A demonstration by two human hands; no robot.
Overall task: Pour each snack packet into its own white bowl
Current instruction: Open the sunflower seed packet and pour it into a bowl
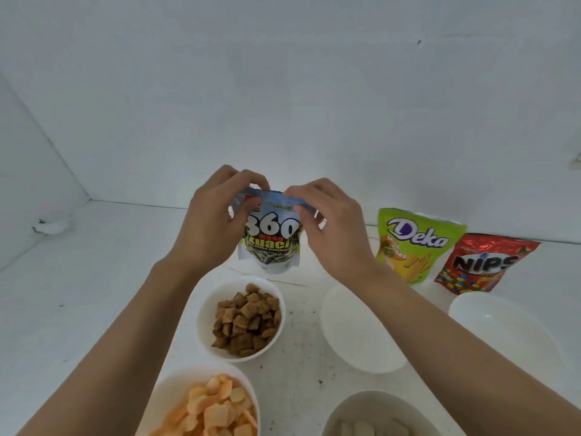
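Note:
Both hands hold a white "360 Kuaci" sunflower seed packet (273, 243) upright above the table. My left hand (213, 221) pinches its top left corner and my right hand (333, 228) pinches its top right edge. Below it stands a white bowl (204, 313) of brown pillow snacks. An empty white bowl (355, 328) sits under my right forearm, and another empty white bowl (503, 328) stands further right. A green Deka packet (415, 243) and a red Nips packet (484, 262) lean against the back wall.
At the near edge a white bowl (163, 394) holds orange chips. A greyish bowl (361, 407) with pale pieces shows at the bottom. The white table (78, 294) meets white walls at the back and left.

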